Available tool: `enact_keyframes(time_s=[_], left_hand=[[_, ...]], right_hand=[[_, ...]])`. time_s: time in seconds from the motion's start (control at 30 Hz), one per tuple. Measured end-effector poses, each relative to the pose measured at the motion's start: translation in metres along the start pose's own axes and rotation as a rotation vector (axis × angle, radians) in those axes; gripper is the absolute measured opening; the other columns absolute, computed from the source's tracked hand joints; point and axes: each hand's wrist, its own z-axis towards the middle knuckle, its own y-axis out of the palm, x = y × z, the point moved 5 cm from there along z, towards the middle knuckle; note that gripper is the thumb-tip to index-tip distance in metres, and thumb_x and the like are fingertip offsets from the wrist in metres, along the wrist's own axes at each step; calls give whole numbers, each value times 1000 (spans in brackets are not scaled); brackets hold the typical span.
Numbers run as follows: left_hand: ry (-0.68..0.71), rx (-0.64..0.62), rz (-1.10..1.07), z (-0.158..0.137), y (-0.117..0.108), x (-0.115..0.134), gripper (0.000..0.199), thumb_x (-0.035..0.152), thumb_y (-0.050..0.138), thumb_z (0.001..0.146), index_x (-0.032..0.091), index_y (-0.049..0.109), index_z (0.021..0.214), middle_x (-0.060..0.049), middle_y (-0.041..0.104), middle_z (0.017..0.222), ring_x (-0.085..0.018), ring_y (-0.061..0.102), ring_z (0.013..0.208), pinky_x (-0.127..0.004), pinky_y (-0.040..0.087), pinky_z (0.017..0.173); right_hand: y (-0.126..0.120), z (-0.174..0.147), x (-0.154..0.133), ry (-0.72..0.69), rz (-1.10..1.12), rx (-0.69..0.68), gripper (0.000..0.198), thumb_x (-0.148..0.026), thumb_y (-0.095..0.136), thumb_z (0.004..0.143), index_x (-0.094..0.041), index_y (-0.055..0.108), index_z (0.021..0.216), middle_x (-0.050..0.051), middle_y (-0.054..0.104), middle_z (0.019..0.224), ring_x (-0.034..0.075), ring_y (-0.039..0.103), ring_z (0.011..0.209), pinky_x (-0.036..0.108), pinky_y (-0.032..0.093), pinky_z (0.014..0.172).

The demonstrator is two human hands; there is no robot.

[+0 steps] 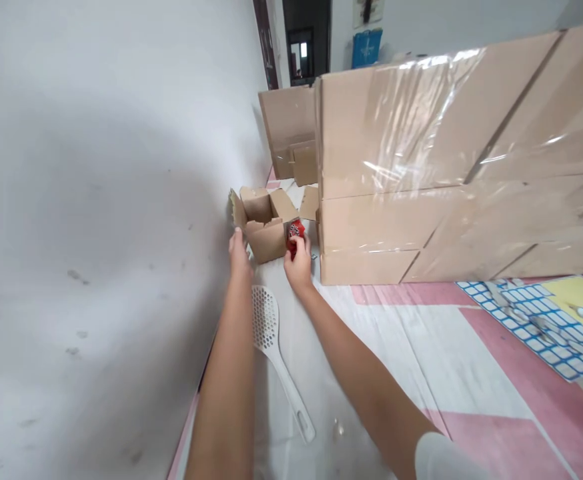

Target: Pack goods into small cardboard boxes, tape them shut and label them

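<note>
A small open cardboard box (267, 241) stands by the white wall with its flaps spread upward and outward. My left hand (239, 250) is at the box's left near side, its fingers closed against the cardboard and partly hidden. Between the fingers of my right hand (299, 265) is a small red packet (295, 230) with dark and white print, just right of the box. A white slotted spoon (286, 380) with a perforated head lies below the box, between my forearms.
A large cardboard partition (396, 160) wrapped in clear tape rises on the right. Behind the small box are more cardboard pieces (291, 127). The white wall (96, 200) closes off the left. A blue-grid sheet with yellow (546, 320) lies on the pink-and-white surface (401, 347).
</note>
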Motion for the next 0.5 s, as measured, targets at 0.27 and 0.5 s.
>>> enact_keyframes(time_s=[0.27,0.5], left_hand=[[-65,-131,51,-2,23,14,74,65,10,103,21,61,132,-9,69,136,-25,60,131,-42,54,103],[181,-203,100,-65,1,69,68,73,33,97,27,61,139,-8,64,144,-28,58,136,-40,55,101]], right_hand=[[6,-3,-5,1,239,55,53,-1,38,82,-18,64,124,10,52,155,17,44,145,33,38,120],[-46,-35,-67,-183,625,138,61,0,47,79,-18,56,136,9,71,126,21,55,131,39,45,115]])
